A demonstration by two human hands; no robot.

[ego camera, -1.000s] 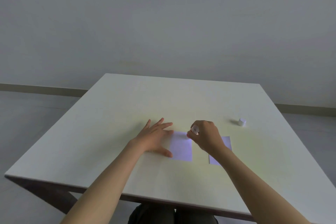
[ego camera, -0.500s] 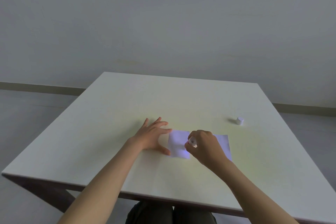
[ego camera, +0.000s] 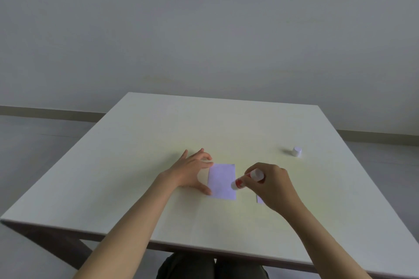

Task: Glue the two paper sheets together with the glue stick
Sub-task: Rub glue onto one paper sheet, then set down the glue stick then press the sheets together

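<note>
A small pale sheet of paper (ego camera: 221, 181) lies flat on the table (ego camera: 158, 142). My left hand (ego camera: 192, 171) rests on the table at the sheet's left edge, index fingertip and thumb touching that edge. My right hand (ego camera: 271, 184) grips a red and white glue stick (ego camera: 246, 179), tilted with its tip down at the sheet's right edge. A second sheet (ego camera: 260, 199) is almost wholly hidden under my right hand; only a corner shows.
The glue stick's white cap (ego camera: 296, 151) stands alone on the table to the far right. The table's near edge runs just above my knees (ego camera: 213, 267). A plain wall and floor lie beyond.
My right hand has swung the glue stick from the sheet's lower middle to its right edge, and the stick is now tilted flatter. The left hand has stayed at the left edge.
</note>
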